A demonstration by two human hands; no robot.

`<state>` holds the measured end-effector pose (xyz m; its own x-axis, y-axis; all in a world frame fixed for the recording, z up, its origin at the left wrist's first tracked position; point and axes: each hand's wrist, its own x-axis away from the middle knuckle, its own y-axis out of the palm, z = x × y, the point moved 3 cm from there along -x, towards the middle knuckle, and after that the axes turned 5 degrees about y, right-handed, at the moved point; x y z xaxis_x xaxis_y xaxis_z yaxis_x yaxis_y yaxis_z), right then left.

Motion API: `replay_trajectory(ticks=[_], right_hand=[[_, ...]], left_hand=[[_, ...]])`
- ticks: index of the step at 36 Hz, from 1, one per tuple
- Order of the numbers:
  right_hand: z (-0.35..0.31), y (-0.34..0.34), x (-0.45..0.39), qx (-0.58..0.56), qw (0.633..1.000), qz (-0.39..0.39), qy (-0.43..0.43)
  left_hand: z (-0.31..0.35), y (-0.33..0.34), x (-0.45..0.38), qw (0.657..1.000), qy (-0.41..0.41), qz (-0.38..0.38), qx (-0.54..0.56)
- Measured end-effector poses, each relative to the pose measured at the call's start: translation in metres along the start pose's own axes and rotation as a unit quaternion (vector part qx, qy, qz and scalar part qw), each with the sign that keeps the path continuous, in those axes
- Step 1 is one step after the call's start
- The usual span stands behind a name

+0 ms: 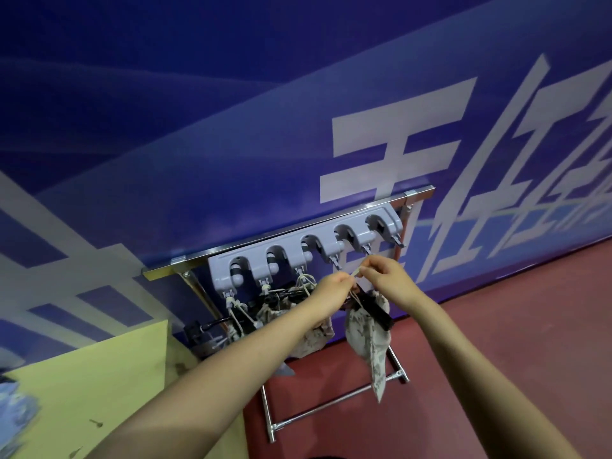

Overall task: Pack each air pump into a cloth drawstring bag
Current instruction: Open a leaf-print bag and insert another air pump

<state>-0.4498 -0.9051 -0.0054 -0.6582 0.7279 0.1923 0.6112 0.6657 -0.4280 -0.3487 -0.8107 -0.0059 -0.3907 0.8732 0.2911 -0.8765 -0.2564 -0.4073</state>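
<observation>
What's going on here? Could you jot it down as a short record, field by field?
Setting: grey hook rack on a metal frame, against a blue wall
Left hand: pinches the drawstring
Right hand: pinches the same drawstring
Cloth bag: patterned, hangs below the hands, a black air pump sticking out of it
Bags already hung: three on the left hooks
Free hooks: three to the right

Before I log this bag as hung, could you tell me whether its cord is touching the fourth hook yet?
Apart. The head view shows both hands pinching the cord below the hook, with blue wall visible between them.
</observation>
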Motion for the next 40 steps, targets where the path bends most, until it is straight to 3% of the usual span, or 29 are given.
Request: replay_trajectory(ticks=[6, 15, 24, 34, 40], right_hand=[[0.008, 0.017, -0.024, 0.046, 0.999, 0.017, 0.007], [0.017, 0.034, -0.05, 0.015, 0.998, 0.066, 0.019], [0.035, 0.05, -0.06, -0.101, 0.988, 0.039, 0.108], [0.022, 0.053, -0.038, -0.101, 0.99, 0.09, 0.046], [-0.008, 0.064, -0.013, -0.169, 0.966, 0.194, -0.022]], left_hand=[[-0.013, -0.009, -0.022, 0.999, -0.042, 0.022, -0.009], [-0.015, -0.023, -0.043, 0.995, -0.074, 0.061, -0.042], [-0.017, -0.021, -0.051, 0.987, -0.077, 0.02, -0.138], [-0.03, -0.028, -0.039, 0.999, -0.034, -0.001, -0.007], [-0.038, -0.052, -0.005, 0.991, -0.014, 0.016, 0.133]])
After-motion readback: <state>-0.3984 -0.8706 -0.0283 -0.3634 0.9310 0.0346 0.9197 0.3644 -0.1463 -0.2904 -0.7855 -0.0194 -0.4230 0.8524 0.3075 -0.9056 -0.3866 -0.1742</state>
